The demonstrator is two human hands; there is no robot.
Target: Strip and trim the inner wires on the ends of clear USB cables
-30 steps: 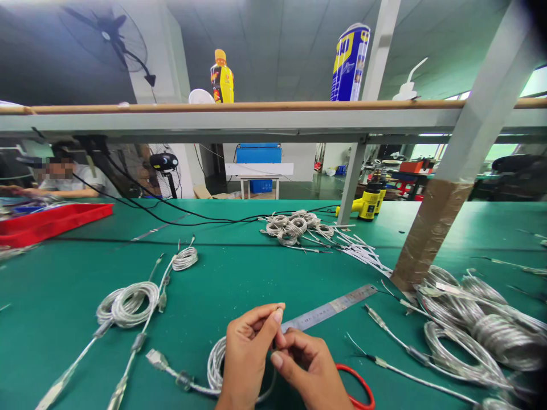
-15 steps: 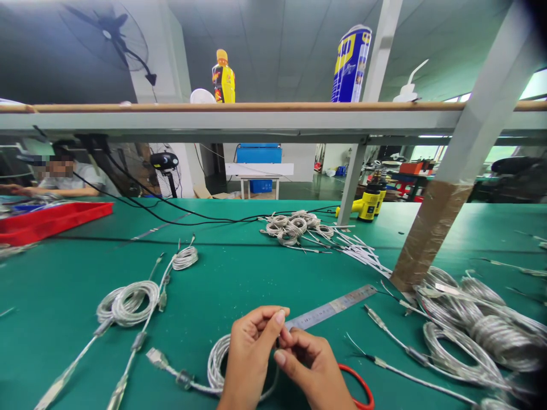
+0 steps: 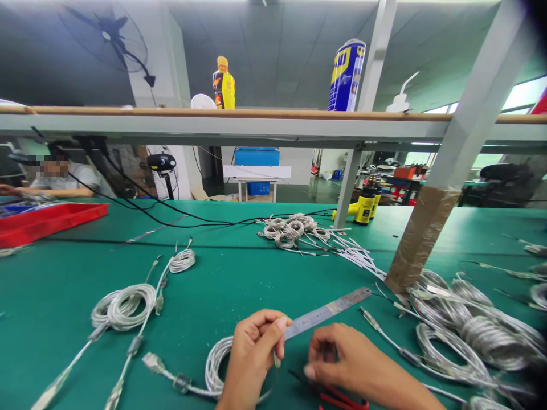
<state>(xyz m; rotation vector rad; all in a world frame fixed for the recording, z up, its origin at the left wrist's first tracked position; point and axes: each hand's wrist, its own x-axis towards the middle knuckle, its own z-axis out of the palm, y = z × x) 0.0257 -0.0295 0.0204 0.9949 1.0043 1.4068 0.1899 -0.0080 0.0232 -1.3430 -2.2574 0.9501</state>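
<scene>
My left hand (image 3: 252,356) pinches the thin end of a clear braided cable (image 3: 217,364), whose small metal tip sticks out below my fingers. That cable lies in a loose coil under the hand and runs to a ferrite bead (image 3: 182,382) and a metal USB plug (image 3: 154,363). My right hand (image 3: 342,356) is apart from the left, fingers curled and holding nothing visible. It hovers just above red-handled cutters (image 3: 337,400), which are partly hidden at the bottom edge. A steel ruler (image 3: 329,313) lies on the mat behind my hands, its near end close to my left thumb.
A green work mat (image 3: 64,296) covers the bench. Coiled clear cables lie at right (image 3: 482,336) and left (image 3: 126,304), with a bundle behind (image 3: 288,230). A tape-wrapped post (image 3: 421,239) stands on the bench. A co-worker (image 3: 55,173) sits far left, beyond a red tray (image 3: 47,223).
My right hand has let go of the cable end and moved right, over the red-handled cutters. My left hand stays in nearly the same place, still pinching the cable.
</scene>
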